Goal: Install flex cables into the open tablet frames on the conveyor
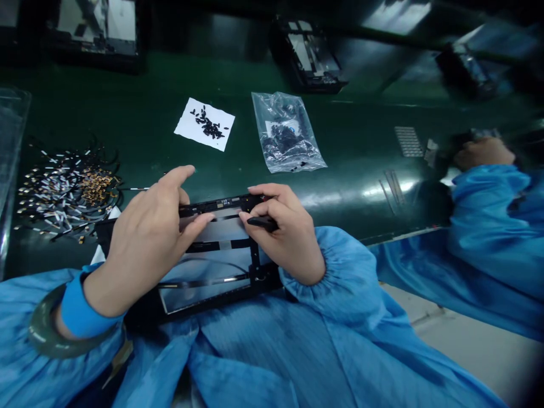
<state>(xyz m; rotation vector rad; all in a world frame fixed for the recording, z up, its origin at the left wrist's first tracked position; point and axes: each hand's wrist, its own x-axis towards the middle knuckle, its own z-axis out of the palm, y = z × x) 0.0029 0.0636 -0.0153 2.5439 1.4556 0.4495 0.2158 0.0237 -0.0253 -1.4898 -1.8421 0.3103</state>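
A flat black device housing (250, 263) with pale panels and thin cables inside lies tilted in front of my body, at the bench's near edge. My left hand (147, 232) is over its left part, thumb tip at the upper rim and index finger stretched out above, apart from the thumb. My right hand (287, 232) is closed at the upper right corner, with a slim black tool (262, 223) tucked in its fingers; the tool's kind cannot be made out. Its thumb and fingertips touch the housing's rim. The fingers hide parts of that rim.
Left of the housing is a pile of short cables with gold ends (72, 190). Small black pieces lie on white paper (187, 126), beside a clear plastic bag (293, 136). More housings (312, 56) stand along the back. At right, a co-worker's hand (484, 153) is at work.
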